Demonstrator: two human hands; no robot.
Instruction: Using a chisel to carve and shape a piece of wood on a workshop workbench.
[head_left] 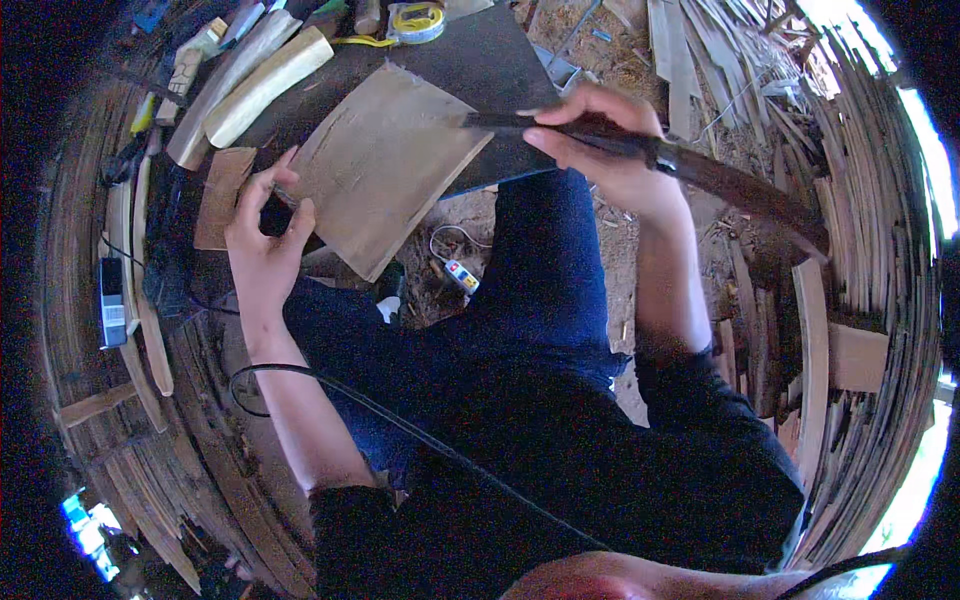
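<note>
A flat, light-brown wooden board (385, 165) lies at a slant over a dark work surface, its near end reaching out above my knees. At its left edge is my left hand (268, 215), thumb and fingers apart in a curve, the fingertips close against the edge. My right hand (610, 135) is closed around a long, dark tool (740, 195) with a metallic band near the grip. Its narrow dark tip lies over the board's right corner; I cannot make out its exact kind.
A yellow tape measure (415, 22) and pale wood pieces (270, 87) lie on the dark work surface (500, 60). A small brown block (222, 195) is left of my hand. Below sits a white power strip (461, 277). Stacked wood strips (880, 220) line the right; a black cable (430, 450) crosses my body.
</note>
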